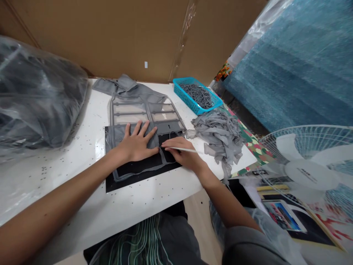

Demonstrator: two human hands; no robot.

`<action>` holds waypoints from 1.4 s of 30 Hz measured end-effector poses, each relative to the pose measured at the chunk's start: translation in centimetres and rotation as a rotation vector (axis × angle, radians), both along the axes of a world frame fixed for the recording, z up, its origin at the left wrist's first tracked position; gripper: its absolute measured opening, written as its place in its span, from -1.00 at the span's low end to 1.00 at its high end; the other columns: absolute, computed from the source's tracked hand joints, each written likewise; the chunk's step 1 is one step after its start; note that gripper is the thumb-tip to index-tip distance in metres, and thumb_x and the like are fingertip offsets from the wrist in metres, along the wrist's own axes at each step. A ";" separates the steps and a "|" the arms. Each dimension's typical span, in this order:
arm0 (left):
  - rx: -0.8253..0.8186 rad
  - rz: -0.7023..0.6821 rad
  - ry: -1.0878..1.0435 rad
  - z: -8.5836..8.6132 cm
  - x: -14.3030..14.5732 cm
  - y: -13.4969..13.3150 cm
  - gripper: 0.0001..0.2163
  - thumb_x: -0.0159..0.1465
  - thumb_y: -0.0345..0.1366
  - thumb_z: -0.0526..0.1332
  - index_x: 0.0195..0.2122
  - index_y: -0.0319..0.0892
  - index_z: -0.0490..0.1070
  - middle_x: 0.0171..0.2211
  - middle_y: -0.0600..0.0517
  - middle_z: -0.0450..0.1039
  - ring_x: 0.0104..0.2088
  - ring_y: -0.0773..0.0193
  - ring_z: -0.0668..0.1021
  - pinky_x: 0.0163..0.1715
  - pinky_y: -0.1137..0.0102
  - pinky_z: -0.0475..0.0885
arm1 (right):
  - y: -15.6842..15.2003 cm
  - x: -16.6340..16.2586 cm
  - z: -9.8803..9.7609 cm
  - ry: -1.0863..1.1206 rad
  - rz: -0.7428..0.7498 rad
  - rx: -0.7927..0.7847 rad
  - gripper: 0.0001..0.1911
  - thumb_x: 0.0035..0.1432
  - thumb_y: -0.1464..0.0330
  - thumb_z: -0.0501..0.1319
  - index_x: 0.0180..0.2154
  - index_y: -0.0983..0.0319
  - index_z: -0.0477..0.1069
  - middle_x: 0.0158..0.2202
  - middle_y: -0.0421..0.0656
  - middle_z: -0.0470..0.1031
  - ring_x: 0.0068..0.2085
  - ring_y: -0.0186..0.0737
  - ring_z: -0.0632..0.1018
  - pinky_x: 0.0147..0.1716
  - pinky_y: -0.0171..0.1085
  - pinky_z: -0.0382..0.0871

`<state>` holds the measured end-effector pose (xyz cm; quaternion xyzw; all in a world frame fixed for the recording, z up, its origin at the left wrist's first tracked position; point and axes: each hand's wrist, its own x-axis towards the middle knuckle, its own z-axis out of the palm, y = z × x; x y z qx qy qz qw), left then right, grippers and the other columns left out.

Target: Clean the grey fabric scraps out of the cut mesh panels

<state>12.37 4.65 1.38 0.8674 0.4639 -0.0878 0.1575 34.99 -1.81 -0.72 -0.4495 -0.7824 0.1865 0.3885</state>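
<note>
My left hand (pixel 137 144) lies flat with fingers spread on a grey-edged fabric piece (pixel 148 107) that has clear or mesh panels in several sections. In my right hand (pixel 187 156) is a slim white pen-like tool (pixel 185 149), pinched between the fingers. Its tip points left, close to my left thumb, at the piece's grey centre strip; the tip itself is too small to make out. Under the lower part of the piece lies a black mat (pixel 110 185). A thin grey strip loops on the mat beside my right hand. Crumpled grey fabric (pixel 127 86) touches the piece's far edge.
A blue basket (pixel 194 108) of thin grey strips stands at the back right. Nearer is a heap of grey fabric scraps (pixel 223 132). A large plastic bag (pixel 38 95) fills the left side, a cardboard wall (pixel 110 40) the back. A fan (pixel 309 173) stands right.
</note>
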 end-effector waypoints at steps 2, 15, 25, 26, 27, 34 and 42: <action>-0.011 -0.001 -0.003 0.0 0.0 0.0 -0.18 0.38 0.26 -0.09 0.55 0.01 -0.30 0.54 0.00 -0.57 0.51 -0.11 -0.41 0.41 -0.24 -0.39 | -0.2 -0.2 0.1 -0.171 0.054 0.113 -0.80 0.44 0.34 0.19 -0.08 0.14 0.61 -0.06 -0.12 0.70 -0.01 -0.16 0.67 0.05 -0.14 0.52; -0.031 0.015 -0.003 0.5 0.2 -0.1 -0.16 0.38 0.27 -0.09 0.55 -0.01 -0.30 0.54 -0.02 -0.56 0.51 -0.12 -0.42 0.40 -0.25 -0.43 | 0.0 -2.0 0.9 -0.435 0.035 0.138 -0.73 0.45 0.46 0.10 0.02 0.26 0.55 0.06 0.02 0.65 0.11 -0.07 0.63 0.08 -0.09 0.42; 0.003 -0.090 -0.167 0.0 0.0 -0.6 -0.22 0.44 0.18 -0.15 0.55 -0.20 -0.18 0.56 -0.08 -0.45 0.53 0.03 -0.33 0.45 -0.10 -0.44 | -0.9 -0.7 1.8 0.062 -0.107 -0.229 -0.76 0.39 0.26 0.21 -0.21 0.14 0.66 -0.12 -0.16 0.71 -0.08 -0.14 0.69 0.01 -0.17 0.57; 0.012 -0.095 -0.173 -0.1 0.1 -0.7 -0.23 0.45 0.17 -0.17 0.55 -0.20 -0.15 0.56 -0.06 -0.43 0.53 0.04 -0.32 0.46 -0.08 -0.43 | -0.9 -0.7 1.9 0.056 -0.109 -0.226 -0.76 0.38 0.27 0.21 -0.21 0.14 0.66 -0.12 -0.16 0.71 -0.07 -0.14 0.69 0.04 -0.15 0.56; 0.023 -0.086 -0.173 -0.1 0.2 -0.9 -0.24 0.46 0.16 -0.18 0.54 -0.20 -0.13 0.56 -0.06 -0.41 0.54 0.04 -0.31 0.46 -0.06 -0.42 | -0.9 -0.8 1.9 0.045 -0.108 -0.215 -0.77 0.38 0.28 0.21 -0.19 0.13 0.66 -0.11 -0.16 0.71 -0.05 -0.13 0.69 0.07 -0.14 0.55; 0.027 -0.034 -0.076 0.3 1.0 -1.4 -0.21 0.43 0.19 -0.13 0.56 -0.16 -0.23 0.56 -0.01 -0.47 0.53 -0.05 -0.33 0.45 -0.12 -0.42 | -0.6 -0.8 1.1 0.010 -0.101 -0.130 -0.81 0.37 0.30 0.24 -0.16 0.12 0.67 -0.12 -0.17 0.72 -0.05 -0.12 0.69 0.07 -0.12 0.55; -0.075 -0.040 -0.024 0.9 1.2 -0.6 -0.19 0.39 0.19 -0.07 0.56 -0.06 -0.29 0.54 0.00 -0.59 0.51 -0.07 -0.41 0.42 -0.18 -0.46 | -0.4 -0.7 1.5 0.105 -0.154 -0.178 -0.74 0.38 0.25 0.23 -0.27 0.14 0.68 -0.17 -0.15 0.72 -0.11 -0.12 0.71 0.01 -0.13 0.58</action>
